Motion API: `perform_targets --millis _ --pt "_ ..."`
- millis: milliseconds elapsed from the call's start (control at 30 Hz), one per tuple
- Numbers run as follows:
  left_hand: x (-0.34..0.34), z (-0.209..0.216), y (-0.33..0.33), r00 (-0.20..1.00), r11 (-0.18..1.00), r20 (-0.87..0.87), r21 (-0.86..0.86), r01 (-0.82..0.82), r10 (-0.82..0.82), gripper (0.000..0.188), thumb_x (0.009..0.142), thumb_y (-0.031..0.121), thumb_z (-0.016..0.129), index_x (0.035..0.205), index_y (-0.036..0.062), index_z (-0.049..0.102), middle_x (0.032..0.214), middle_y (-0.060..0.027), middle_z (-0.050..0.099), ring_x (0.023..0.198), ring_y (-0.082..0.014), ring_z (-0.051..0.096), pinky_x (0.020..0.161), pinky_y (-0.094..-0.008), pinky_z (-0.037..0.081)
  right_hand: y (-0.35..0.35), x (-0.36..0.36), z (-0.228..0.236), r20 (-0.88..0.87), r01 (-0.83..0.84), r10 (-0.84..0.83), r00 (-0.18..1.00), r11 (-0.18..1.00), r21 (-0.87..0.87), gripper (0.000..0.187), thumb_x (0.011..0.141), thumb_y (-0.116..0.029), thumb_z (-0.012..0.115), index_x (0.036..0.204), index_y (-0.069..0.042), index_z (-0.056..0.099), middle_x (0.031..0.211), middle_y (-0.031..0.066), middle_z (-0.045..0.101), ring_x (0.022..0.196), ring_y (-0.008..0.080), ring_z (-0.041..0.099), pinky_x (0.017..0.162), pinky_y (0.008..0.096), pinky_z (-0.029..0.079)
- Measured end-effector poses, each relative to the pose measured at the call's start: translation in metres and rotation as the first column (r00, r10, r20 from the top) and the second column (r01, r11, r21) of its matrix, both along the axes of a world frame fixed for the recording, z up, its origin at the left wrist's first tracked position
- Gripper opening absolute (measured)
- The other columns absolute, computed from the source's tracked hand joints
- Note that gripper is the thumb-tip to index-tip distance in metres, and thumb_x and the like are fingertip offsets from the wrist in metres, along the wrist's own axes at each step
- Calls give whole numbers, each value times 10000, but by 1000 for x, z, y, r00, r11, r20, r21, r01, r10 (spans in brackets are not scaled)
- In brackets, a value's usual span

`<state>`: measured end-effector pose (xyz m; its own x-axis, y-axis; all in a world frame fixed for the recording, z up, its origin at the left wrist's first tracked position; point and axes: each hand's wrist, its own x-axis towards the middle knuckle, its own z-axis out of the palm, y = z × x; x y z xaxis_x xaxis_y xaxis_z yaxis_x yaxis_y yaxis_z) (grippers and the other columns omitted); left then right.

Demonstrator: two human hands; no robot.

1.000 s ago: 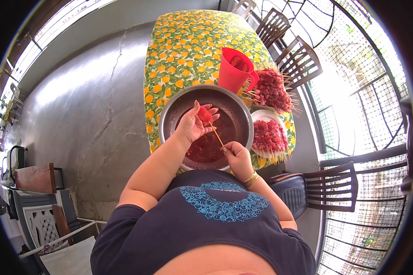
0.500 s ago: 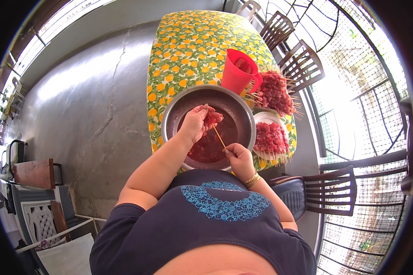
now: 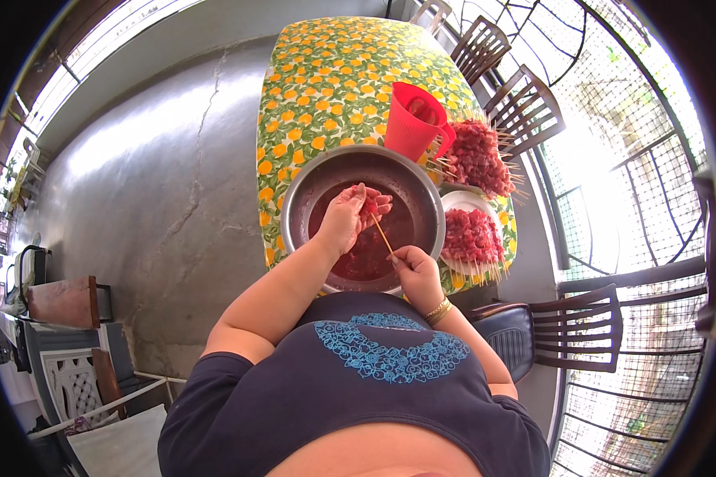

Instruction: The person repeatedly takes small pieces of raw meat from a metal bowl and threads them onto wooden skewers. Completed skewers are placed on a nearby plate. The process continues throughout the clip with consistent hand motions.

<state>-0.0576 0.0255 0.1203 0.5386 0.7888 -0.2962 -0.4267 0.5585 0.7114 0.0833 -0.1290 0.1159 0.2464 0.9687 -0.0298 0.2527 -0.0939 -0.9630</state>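
Over a large metal bowl (image 3: pixel 293 195) my left hand (image 3: pixel 348 219) is closed around a piece of raw red meat (image 3: pixel 369 208). The tip end of a thin wooden skewer (image 3: pixel 383 234) goes into that meat. My right hand (image 3: pixel 416 273) pinches the skewer's lower end near the bowl's right front rim. In the bowl lies more red meat (image 3: pixel 363 262) in dark reddish liquid. To the right, a white plate (image 3: pixel 458 201) bears a heap of skewered raw meat (image 3: pixel 471 236), its stick ends pointing toward me.
Behind the bowl a red plastic pitcher (image 3: pixel 410 131) stands on the fruit-patterned tablecloth (image 3: pixel 326 87). A second, taller pile of meat skewers (image 3: pixel 477 159) lies at the table's right edge, sticks jutting out. Wooden chairs (image 3: pixel 525 110) line the right side; a dark padded chair (image 3: pixel 505 338) is near my right elbow.
My left hand has turned slightly, with its fingers a little further right on the meat. The right hand still pinches the skewer in nearly the same place.
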Motion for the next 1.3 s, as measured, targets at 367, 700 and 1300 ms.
perform_targets --millis 367,700,1300 --pt "-7 4 25 999 996 -49 -88 -13 9 336 1037 313 539 1129 2 628 1109 -204 698 1006 -342 701 831 -449 592 1 4 0 -14 -17 17 1000 1000 -11 64 928 -44 652 935 16 674 705 24 621 651 78 538 605 254 457" --pt "-3 -3 27 999 989 12 -137 -46 48 288 1060 261 481 1111 -3 586 1061 -218 685 936 -345 705 841 -493 598 1 -2 14 -10 -20 19 1000 998 -56 107 930 -90 676 962 12 690 744 58 646 686 101 583 646 265 486" --pt "40 -30 -17 976 967 -66 -162 195 -208 316 1076 308 444 1122 20 567 1020 -193 694 897 -304 698 764 -432 572 9 6 -9 -241 136 -185 953 969 -206 177 945 -170 701 980 3 697 738 -4 638 640 50 547 573 218 450"
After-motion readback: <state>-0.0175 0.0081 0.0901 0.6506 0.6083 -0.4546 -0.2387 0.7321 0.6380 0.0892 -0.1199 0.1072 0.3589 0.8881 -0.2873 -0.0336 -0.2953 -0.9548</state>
